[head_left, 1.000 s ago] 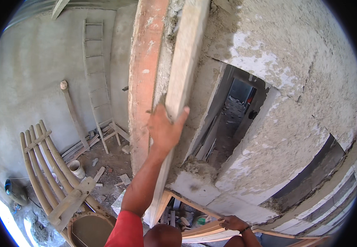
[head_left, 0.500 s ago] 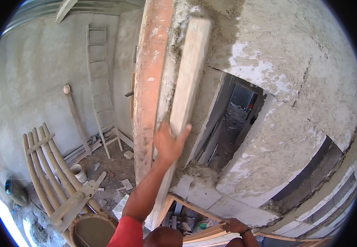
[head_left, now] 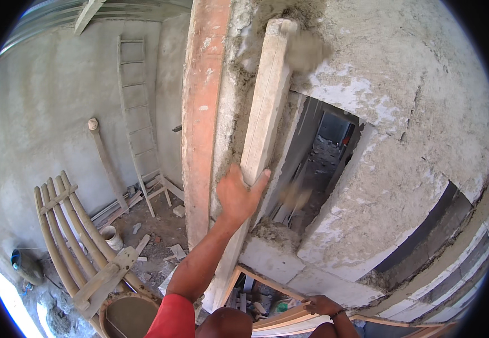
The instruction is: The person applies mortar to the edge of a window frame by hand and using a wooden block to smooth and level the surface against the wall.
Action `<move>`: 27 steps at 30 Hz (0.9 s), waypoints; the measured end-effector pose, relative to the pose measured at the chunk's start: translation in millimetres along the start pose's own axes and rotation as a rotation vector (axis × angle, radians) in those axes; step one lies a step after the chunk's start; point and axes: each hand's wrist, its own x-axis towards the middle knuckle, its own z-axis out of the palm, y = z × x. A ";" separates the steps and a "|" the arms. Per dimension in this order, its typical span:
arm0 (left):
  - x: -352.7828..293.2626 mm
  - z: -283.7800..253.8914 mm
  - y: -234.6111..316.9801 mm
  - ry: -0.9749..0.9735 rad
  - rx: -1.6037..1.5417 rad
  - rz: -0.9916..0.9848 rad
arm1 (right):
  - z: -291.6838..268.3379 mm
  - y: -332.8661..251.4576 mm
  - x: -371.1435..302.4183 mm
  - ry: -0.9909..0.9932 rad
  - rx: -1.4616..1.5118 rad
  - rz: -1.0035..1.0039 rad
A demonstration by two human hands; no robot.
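Observation:
My left hand [head_left: 239, 194] is wrapped round a long pale wooden straightedge [head_left: 267, 101], thumb on one side and fingers on the other. The straightedge leans steeply against the plastered wall, alongside an orange-red board [head_left: 201, 107]. Blurred grey mortar [head_left: 307, 50] is coming off beside its upper end, and another blurred clump [head_left: 295, 197] is in the air in front of the wall opening [head_left: 334, 146]. Lower right, my right hand [head_left: 321, 306] has its fingers curled over the edge of a wooden frame [head_left: 281, 319].
A round tub of wet mortar [head_left: 130, 318] stands lower left, by a rack of poles [head_left: 69, 225] with a board [head_left: 106, 279] across it. Behind are a bucket [head_left: 111, 238], a ladder [head_left: 135, 112] and scattered debris. Rough plastered wall [head_left: 385, 186] fills the right side.
The straightedge's upper end has shifted slightly right. Mortar has come loose beside it, and a clump is falling past the opening. My right hand stays at the frame.

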 end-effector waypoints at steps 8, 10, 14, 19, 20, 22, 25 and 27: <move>-52.3 6.0 -37.5 -0.033 0.100 -0.082 | -2.1 11.5 -13.0 0.051 0.002 0.005; -80.3 0.0 -52.5 -0.107 0.140 -0.176 | -5.1 5.1 -19.1 0.037 0.069 0.035; -133.6 3.3 -91.5 -0.109 0.156 -0.127 | -4.0 12.4 -20.2 0.022 0.016 0.026; -136.5 10.4 -93.7 -0.014 0.058 -0.071 | -4.4 26.9 -12.4 -0.031 0.080 0.072; -128.6 8.3 -85.9 0.001 0.049 -0.072 | -6.5 29.4 -9.5 -0.055 0.103 0.093; -93.5 -4.3 -57.4 -0.028 0.047 -0.132 | -7.8 22.9 -8.6 -0.069 0.054 0.089; -24.8 2.6 -22.2 0.067 -0.075 -0.025 | -10.5 27.5 -9.9 -0.057 0.066 0.088; 16.1 -0.8 -4.3 0.093 0.003 0.074 | -6.6 25.9 -3.1 -0.047 0.057 0.069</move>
